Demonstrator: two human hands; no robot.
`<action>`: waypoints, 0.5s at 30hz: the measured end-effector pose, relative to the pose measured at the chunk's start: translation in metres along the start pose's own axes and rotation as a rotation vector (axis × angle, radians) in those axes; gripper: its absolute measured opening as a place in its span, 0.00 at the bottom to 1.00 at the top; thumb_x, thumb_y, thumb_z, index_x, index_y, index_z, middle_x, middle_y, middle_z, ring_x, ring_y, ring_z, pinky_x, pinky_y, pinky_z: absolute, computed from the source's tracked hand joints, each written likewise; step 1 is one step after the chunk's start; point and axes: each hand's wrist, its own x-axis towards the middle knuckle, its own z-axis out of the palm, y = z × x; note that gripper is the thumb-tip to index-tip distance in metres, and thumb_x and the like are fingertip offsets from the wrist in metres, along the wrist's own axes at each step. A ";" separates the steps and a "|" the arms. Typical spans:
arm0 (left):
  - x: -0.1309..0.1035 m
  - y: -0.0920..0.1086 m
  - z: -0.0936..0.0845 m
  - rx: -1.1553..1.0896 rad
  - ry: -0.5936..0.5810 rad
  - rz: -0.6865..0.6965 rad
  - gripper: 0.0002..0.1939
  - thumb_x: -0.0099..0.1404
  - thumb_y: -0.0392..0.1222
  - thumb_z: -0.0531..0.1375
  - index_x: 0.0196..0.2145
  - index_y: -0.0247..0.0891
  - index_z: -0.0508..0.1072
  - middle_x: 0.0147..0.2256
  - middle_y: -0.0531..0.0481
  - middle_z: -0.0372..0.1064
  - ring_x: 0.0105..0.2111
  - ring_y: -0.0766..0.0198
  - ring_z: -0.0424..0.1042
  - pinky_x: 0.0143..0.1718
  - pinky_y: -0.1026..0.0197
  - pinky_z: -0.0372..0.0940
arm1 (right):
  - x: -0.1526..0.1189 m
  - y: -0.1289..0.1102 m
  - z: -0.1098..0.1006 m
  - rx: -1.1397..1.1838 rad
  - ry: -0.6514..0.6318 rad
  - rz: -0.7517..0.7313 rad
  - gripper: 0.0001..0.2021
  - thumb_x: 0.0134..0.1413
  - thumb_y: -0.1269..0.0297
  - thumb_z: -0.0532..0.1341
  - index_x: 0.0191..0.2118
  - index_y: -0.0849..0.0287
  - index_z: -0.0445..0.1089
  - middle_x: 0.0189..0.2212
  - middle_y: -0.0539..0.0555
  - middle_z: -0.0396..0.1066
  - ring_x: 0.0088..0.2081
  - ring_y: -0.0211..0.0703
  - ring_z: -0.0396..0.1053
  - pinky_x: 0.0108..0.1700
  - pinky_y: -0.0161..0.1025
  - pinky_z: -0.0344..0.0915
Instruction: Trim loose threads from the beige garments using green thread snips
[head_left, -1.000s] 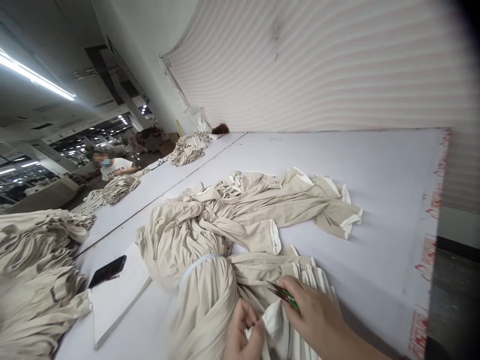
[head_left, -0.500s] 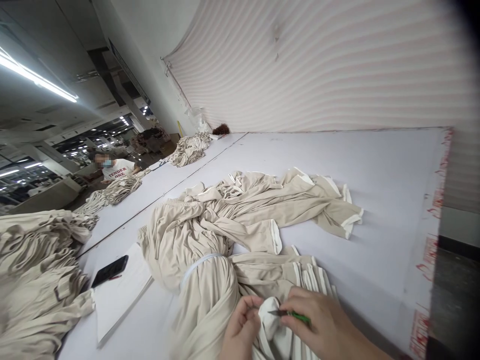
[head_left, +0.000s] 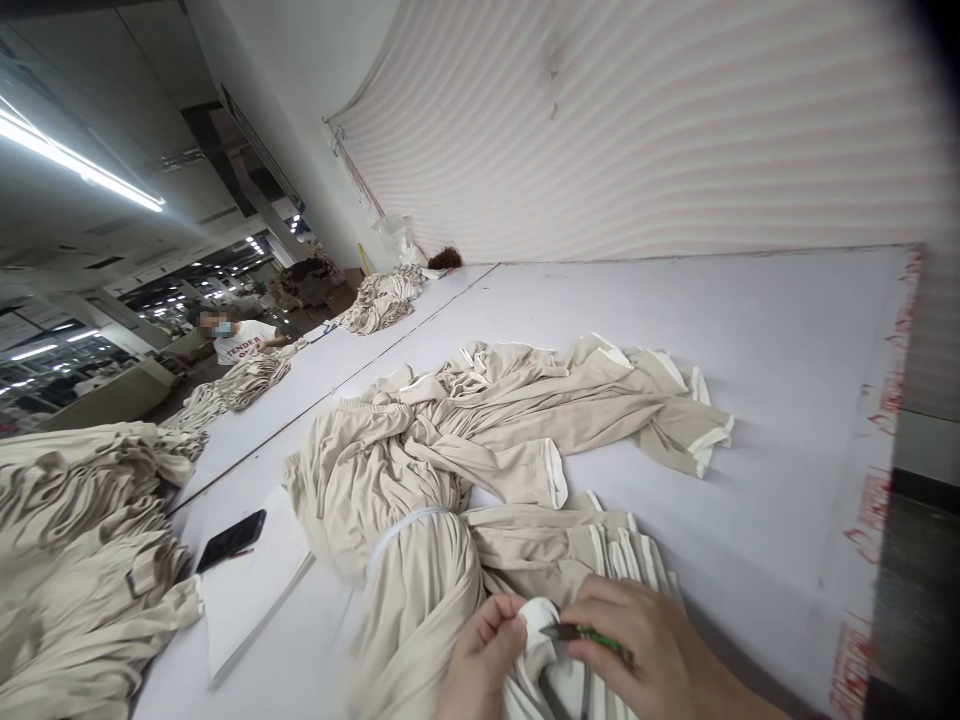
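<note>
My left hand pinches the white edge of a beige garment at the bottom of the view. In my right hand is a pair of thread snips with green on the handle. Their dark blades point left and lie against the white edge, close to my left fingertips. Beneath both hands lies a bundle of beige garments, gathered by a pale band. Several white-edged hems are stacked at its right. More loose beige garments, one with a gathered waistband, spread out just beyond.
A black phone rests on white paper at the left. Beige garments are heaped at the left edge. Farther back are another pile and a masked person. A striped sheet hangs behind the table.
The snips' blades have shifted slightly and show more plainly against the white edge. Both hands keep almost the same place. The view has turned slightly, moving the surroundings a little to the right.
</note>
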 end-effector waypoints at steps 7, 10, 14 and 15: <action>0.001 0.001 0.001 0.007 -0.011 -0.006 0.24 0.47 0.55 0.71 0.33 0.32 0.75 0.29 0.45 0.74 0.28 0.67 0.67 0.34 0.64 0.58 | 0.002 0.001 -0.002 0.102 0.014 0.062 0.10 0.63 0.62 0.55 0.40 0.50 0.74 0.33 0.49 0.71 0.34 0.41 0.70 0.34 0.37 0.60; -0.001 -0.002 0.002 0.034 -0.016 0.005 0.27 0.47 0.58 0.70 0.35 0.33 0.74 0.29 0.47 0.72 0.28 0.67 0.66 0.34 0.63 0.58 | 0.002 0.000 0.000 0.100 0.022 0.145 0.15 0.54 0.63 0.62 0.49 0.49 0.69 0.42 0.51 0.72 0.41 0.46 0.71 0.41 0.39 0.62; -0.014 -0.016 0.004 0.529 0.173 0.360 0.14 0.52 0.50 0.68 0.26 0.39 0.70 0.23 0.54 0.63 0.24 0.67 0.60 0.28 0.64 0.54 | 0.004 0.000 0.003 0.072 0.039 0.190 0.08 0.50 0.74 0.56 0.33 0.53 0.67 0.32 0.46 0.70 0.35 0.41 0.69 0.35 0.36 0.59; -0.018 -0.021 0.006 0.710 0.270 0.529 0.11 0.55 0.43 0.66 0.22 0.40 0.67 0.23 0.54 0.62 0.24 0.66 0.60 0.28 0.64 0.54 | 0.003 0.000 0.002 0.084 0.035 0.183 0.08 0.49 0.76 0.54 0.29 0.54 0.64 0.29 0.45 0.69 0.32 0.39 0.68 0.33 0.35 0.58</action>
